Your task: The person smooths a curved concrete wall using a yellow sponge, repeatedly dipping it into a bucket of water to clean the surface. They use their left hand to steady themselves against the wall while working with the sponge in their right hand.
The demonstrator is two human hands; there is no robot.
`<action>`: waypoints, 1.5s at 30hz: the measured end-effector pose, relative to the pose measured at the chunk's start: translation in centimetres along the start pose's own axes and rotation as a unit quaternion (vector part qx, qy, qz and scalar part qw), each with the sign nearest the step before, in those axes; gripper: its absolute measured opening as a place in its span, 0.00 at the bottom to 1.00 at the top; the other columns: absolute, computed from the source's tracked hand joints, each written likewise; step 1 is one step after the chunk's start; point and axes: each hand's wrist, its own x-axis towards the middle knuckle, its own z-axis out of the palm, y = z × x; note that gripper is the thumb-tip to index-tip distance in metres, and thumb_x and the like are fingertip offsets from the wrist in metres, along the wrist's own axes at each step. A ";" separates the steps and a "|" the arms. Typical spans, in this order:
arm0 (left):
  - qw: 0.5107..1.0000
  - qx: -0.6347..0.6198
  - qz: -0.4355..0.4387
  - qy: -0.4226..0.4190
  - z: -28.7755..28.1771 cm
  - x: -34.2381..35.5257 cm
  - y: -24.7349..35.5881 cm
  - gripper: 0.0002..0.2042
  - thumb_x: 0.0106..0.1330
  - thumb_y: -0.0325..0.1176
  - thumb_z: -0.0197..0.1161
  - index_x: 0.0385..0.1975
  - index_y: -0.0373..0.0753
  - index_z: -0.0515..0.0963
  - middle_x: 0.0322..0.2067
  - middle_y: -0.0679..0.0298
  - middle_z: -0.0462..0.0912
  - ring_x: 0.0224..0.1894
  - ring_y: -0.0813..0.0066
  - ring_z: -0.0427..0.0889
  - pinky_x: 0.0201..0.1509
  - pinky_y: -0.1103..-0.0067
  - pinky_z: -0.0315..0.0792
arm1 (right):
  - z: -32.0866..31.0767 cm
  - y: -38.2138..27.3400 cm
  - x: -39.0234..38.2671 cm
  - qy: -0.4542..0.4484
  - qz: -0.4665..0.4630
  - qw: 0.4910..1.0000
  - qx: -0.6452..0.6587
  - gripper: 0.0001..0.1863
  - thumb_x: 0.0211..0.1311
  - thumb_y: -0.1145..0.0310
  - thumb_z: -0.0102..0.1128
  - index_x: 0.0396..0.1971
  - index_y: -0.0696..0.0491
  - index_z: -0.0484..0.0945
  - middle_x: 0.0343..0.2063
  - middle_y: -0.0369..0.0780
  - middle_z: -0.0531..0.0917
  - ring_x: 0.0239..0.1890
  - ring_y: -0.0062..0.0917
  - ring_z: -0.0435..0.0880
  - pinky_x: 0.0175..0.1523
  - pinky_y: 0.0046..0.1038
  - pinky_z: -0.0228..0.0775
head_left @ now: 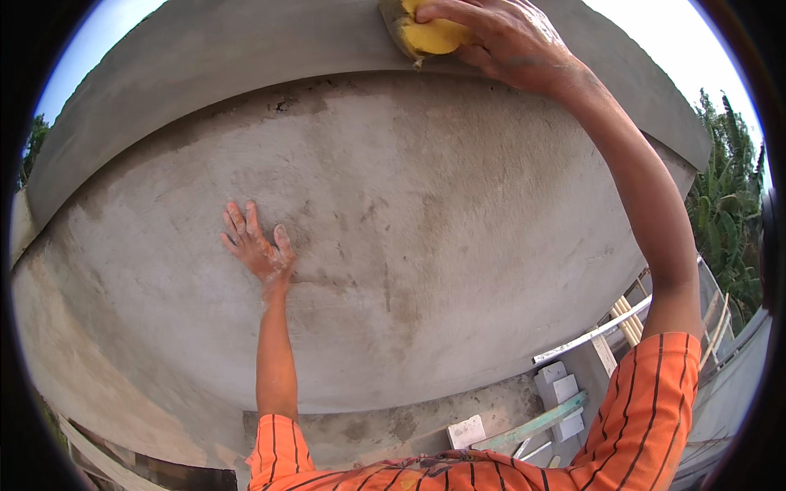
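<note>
My right hand (pixel 516 45) is raised at the top, its fingers gripping a yellow sponge (pixel 434 33) with a dirty grey side, against the smooth grey upper band (pixel 270 41) of the structure. My left hand (pixel 255 241) is open, fingers spread, palm against the lighter, mottled plaster wall (pixel 385 204) below that band. Both hands and forearms have pale grey residue in places.
At the bottom right are pale blocks (pixel 553 393), a green plank (pixel 524 425), white poles (pixel 589 331) and slatted wood. A concrete ledge (pixel 327 430) runs under the wall. Cactus plants (pixel 725 221) stand at the right edge, sky behind.
</note>
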 end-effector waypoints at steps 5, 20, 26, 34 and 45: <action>0.999 -0.007 0.006 0.035 0.8 0.4 1.4 0.29 0.70 0.51 0.43 0.70 0.50 0.57 0.73 0.58 0.51 0.75 0.54 0.46 0.72 0.46 0.35 | -3.4 7.9 -6.5 0.060 0.228 0.969 0.071 0.09 0.62 0.72 0.58 0.42 0.51 0.78 0.38 0.43 0.81 0.39 0.37 0.80 0.46 0.38 0.72; 0.999 -0.013 0.014 0.027 0.7 -0.1 0.5 0.29 0.70 0.54 0.43 0.69 0.49 0.58 0.72 0.59 0.55 0.75 0.56 0.48 0.73 0.48 0.35 | -2.2 8.0 -0.9 0.082 0.187 0.978 0.034 0.10 0.65 0.70 0.55 0.45 0.52 0.79 0.43 0.43 0.83 0.49 0.38 0.80 0.50 0.38 0.74; 0.999 0.023 0.021 0.014 -0.4 -0.6 -2.0 0.29 0.70 0.54 0.43 0.68 0.48 0.58 0.72 0.60 0.55 0.75 0.56 0.49 0.73 0.49 0.37 | 1.5 1.6 -2.6 0.036 -0.013 0.999 -0.025 0.12 0.59 0.70 0.60 0.44 0.48 0.80 0.37 0.41 0.82 0.45 0.38 0.80 0.49 0.37 0.74; 0.999 0.009 0.023 0.024 0.6 -0.4 -0.7 0.30 0.70 0.54 0.42 0.68 0.46 0.58 0.72 0.60 0.56 0.74 0.55 0.49 0.74 0.50 0.37 | 0.5 2.4 0.6 0.128 0.031 0.982 0.132 0.11 0.66 0.69 0.55 0.47 0.51 0.78 0.42 0.42 0.82 0.46 0.40 0.79 0.52 0.32 0.71; 0.999 0.004 0.027 0.022 1.1 -0.3 0.0 0.29 0.71 0.53 0.42 0.68 0.45 0.58 0.72 0.59 0.54 0.74 0.54 0.48 0.74 0.50 0.37 | -1.1 1.6 1.7 0.044 0.062 0.997 0.008 0.11 0.62 0.69 0.57 0.44 0.49 0.76 0.40 0.41 0.80 0.47 0.35 0.79 0.54 0.36 0.71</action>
